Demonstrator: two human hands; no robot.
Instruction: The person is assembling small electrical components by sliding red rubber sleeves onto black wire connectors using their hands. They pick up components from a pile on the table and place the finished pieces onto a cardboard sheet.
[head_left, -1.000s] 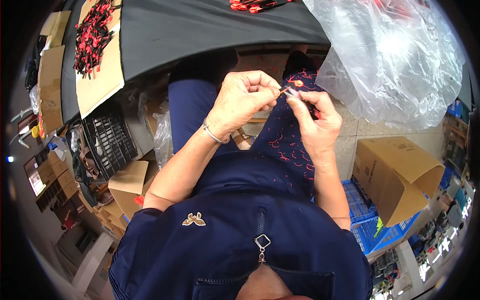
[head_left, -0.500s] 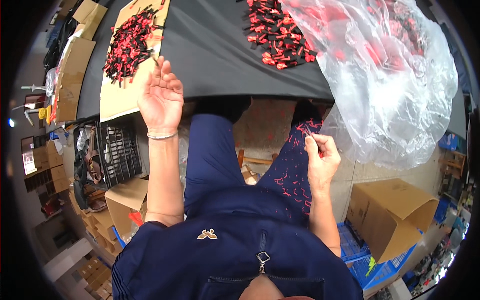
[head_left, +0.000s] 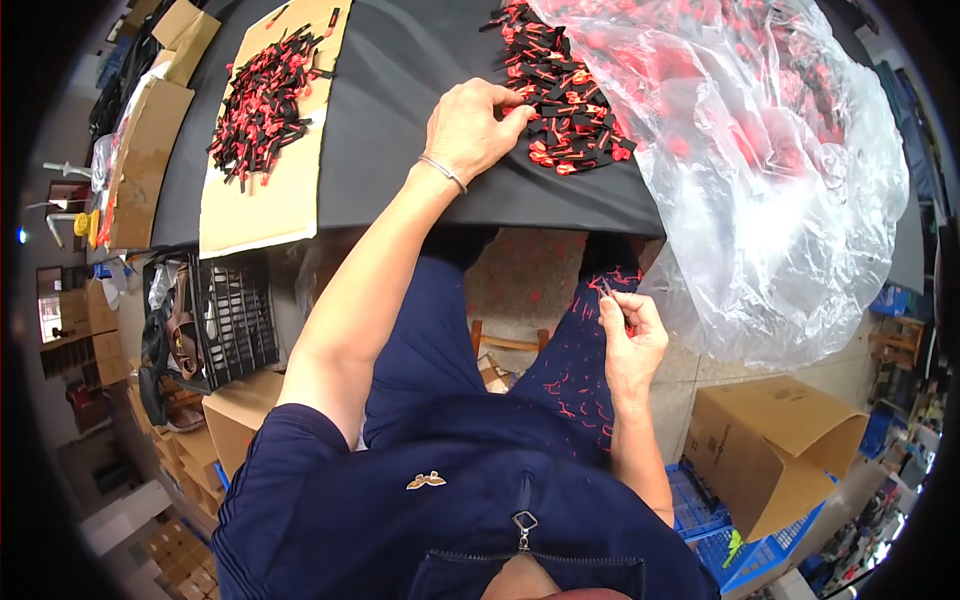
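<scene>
Head view: the left hand reaches over the dark counter to a heap of black-and-red pieces, thumb and forefinger curled at its left edge; whether that grip pinches one piece, several or none, I can't tell. Clear plastic drapes the heap's right side. Above the right trouser leg, flecked with red scraps, the right hand has its grip pressed around a small pointed tool. The pieces look closely jumbled, so lifting one could drag neighbours along; snagged plastic might scatter some. Fingers straying onto the tool's tip could get pricked.
</scene>
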